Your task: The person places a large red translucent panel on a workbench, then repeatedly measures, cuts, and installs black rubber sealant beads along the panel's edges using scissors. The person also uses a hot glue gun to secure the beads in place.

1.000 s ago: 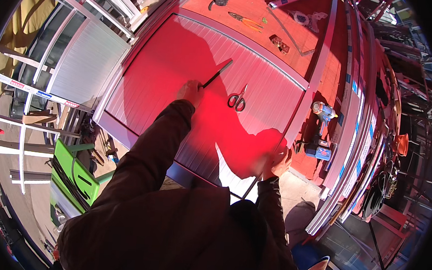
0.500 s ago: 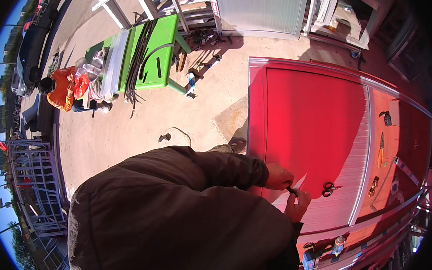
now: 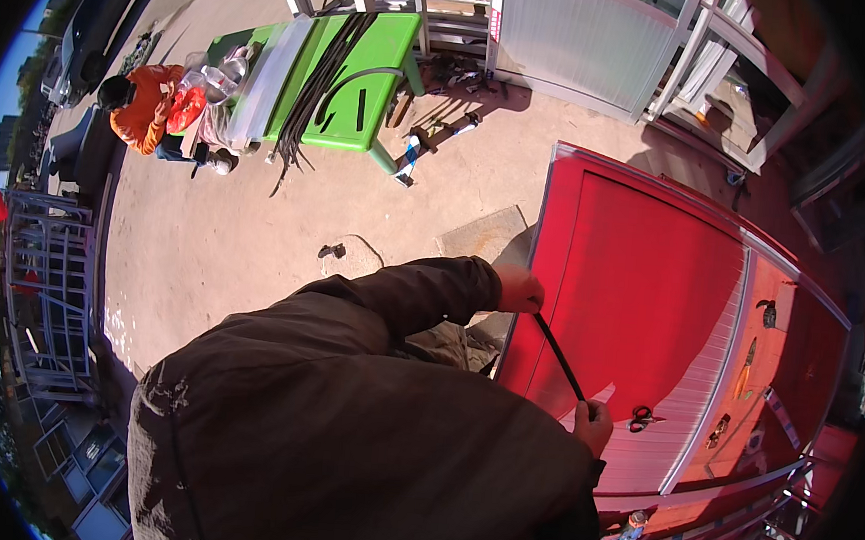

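My left hand is closed on one end of a short black strip, probably a rubber seal. Around its other end my right hand is closed too. Between them the strip runs straight and slanted above the near left part of a red panel in a metal frame. Just right of my right hand, a pair of scissors lies on the panel. My fingers hide both ends of the strip.
Orange-handled pliers and other small tools lie on an orange board at the panel's right. A green table bears long dark strips. Beside it sits a person in orange. Window frames stand at the left.
My hands have drawn apart, the left moving away toward the panel's left edge, and the black strip now stretches between them. The whole view has turned and shifted.
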Action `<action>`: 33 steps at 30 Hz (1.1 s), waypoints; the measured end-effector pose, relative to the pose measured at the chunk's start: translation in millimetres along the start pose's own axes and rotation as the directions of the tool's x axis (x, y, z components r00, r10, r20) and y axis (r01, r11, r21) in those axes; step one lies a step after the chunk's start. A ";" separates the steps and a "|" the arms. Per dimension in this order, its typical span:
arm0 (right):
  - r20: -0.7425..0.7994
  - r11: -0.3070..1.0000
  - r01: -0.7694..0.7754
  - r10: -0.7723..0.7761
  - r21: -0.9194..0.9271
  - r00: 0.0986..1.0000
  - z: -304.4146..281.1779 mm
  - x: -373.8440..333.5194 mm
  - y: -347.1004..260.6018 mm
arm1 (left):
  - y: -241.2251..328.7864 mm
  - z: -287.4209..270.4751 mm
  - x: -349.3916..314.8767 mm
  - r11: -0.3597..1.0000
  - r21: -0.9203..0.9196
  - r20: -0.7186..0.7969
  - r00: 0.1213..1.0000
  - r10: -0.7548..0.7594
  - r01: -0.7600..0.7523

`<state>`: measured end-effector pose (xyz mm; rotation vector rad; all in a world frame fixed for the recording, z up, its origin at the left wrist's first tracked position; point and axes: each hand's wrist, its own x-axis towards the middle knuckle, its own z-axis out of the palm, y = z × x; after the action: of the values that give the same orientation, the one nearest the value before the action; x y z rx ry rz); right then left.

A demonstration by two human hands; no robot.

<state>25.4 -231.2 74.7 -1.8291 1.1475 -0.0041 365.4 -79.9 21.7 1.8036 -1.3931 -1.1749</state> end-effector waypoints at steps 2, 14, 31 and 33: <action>0.028 0.999 -0.022 0.023 -0.028 0.999 -1.5 -3.0 3.0 | -5.3 5.2 -0.2 0.995 -0.103 -0.103 0.995 0.005 -0.016; 0.024 0.985 -0.079 0.076 0.153 0.997 37.8 -6.2 27.0 | -14.6 11.2 -15.8 0.874 -0.484 -0.507 0.799 -0.324 0.047; 0.319 0.916 0.220 -0.330 0.334 0.889 442.4 189.9 -375.5 | -414.1 -156.5 -253.2 0.544 -0.734 -0.550 -0.115 -0.828 -0.407; 0.307 0.862 0.310 -0.446 0.402 0.841 495.4 208.4 -412.6 | -459.1 -166.3 -274.8 0.497 -0.761 -0.450 -0.212 -0.867 -0.418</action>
<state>650.7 18.8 -0.5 -1.6229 0.4488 -0.0616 701.2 305.2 -208.3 1.4140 0.7442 0.0028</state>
